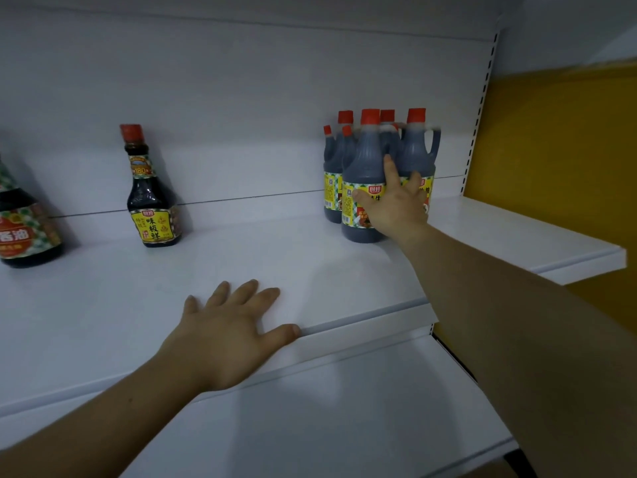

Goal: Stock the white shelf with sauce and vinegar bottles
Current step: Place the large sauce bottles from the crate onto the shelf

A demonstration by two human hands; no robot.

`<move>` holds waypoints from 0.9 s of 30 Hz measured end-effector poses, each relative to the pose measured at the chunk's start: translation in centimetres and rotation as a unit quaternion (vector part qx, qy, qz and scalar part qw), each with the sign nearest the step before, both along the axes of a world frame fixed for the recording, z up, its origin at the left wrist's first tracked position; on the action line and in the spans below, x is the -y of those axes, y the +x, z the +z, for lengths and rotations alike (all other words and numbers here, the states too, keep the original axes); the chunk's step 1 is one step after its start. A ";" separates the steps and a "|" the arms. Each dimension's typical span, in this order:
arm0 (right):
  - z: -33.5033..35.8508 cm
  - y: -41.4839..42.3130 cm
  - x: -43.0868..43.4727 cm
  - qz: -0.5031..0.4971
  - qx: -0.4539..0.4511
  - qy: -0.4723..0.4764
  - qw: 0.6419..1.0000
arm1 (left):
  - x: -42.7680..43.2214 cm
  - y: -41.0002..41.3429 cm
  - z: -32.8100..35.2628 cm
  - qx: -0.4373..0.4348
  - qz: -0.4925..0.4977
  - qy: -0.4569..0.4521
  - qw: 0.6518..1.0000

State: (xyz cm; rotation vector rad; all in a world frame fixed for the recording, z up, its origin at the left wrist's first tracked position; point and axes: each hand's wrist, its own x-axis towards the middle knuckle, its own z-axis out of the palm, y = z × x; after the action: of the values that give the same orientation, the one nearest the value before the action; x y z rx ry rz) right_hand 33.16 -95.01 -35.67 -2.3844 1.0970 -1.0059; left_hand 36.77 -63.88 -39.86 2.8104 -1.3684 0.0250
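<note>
I see free white shelf (275, 257) between the slim sauce bottle (153, 201) and the jug cluster (365, 167), with the left hand (227, 332) lying across its front edge.

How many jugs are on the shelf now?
6 visible, clustered right: front jug touched by the right hand, one beside it, four behind. More may be hidden.

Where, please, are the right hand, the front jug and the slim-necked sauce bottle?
right hand (396, 208): head view, back of hand.
front jug (363, 160): head view, dark shoulder.
slim-necked sauce bottle (150, 198): head view, dark body.
</note>
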 end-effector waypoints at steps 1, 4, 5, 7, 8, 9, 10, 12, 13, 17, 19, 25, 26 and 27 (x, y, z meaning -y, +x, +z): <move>0.1 -0.1 0.1 -0.004 -0.007 -0.005 1.000 | 0.0 0.0 0.0 0.002 -0.001 0.002 1.000; 0.1 -0.2 0.5 -0.016 -0.025 -0.013 0.999 | 0.0 0.1 -0.1 0.010 -0.003 0.004 1.000; 0.1 -0.2 0.5 -0.021 -0.029 -0.016 0.999 | 0.1 0.1 -0.1 0.009 -0.004 0.004 1.000; 0.1 -0.1 0.4 -0.027 -0.034 -0.018 0.999 | 0.1 0.0 0.0 0.003 -0.002 0.007 1.000; 0.1 -0.1 0.3 -0.030 -0.037 -0.019 0.999 | 0.0 0.0 0.0 0.002 -0.002 0.009 1.000; 0.2 0.0 0.2 -0.033 -0.041 -0.019 0.998 | 0.0 -0.1 -0.1 0.003 -0.002 0.011 1.000; 0.2 0.1 0.2 -0.038 -0.046 -0.020 0.998 | 0.0 -0.1 -0.1 0.004 -0.002 0.013 1.000; 0.3 0.1 0.1 -0.048 -0.055 -0.023 0.997 | 0.0 -0.2 0.0 0.001 -0.003 0.016 1.000; 0.2 0.1 0.1 -0.052 -0.059 -0.027 0.997 | 0.0 -0.2 0.1 -0.002 -0.002 0.019 1.000; 0.4 0.1 0.1 -0.055 -0.067 -0.032 0.996 | 0.1 -0.2 0.3 -0.007 -0.002 0.029 1.000; 0.5 -0.2 -0.2 -0.043 -0.070 -0.025 0.996 | 0.1 -0.1 0.3 -0.014 0.002 0.026 1.000; 0.1 -5.1 -3.4 -0.004 -0.086 -0.018 0.996 | 0.1 -0.1 0.6 -0.024 -0.006 0.009 1.000; 0.1 -6.4 -4.2 -0.001 -0.097 -0.014 0.995 | 0.0 -0.2 0.7 -0.028 -0.008 0.011 1.000; 0.2 -7.8 -5.1 0.000 -0.109 -0.007 0.994 | -0.1 -0.3 1.0 -0.029 -0.013 0.014 0.999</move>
State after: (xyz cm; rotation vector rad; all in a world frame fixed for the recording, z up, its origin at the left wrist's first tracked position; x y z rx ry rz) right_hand 25.33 -89.89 -35.46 -2.5516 1.1672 -0.7676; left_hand 36.51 -63.79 -38.85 2.7914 -1.4047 -0.0770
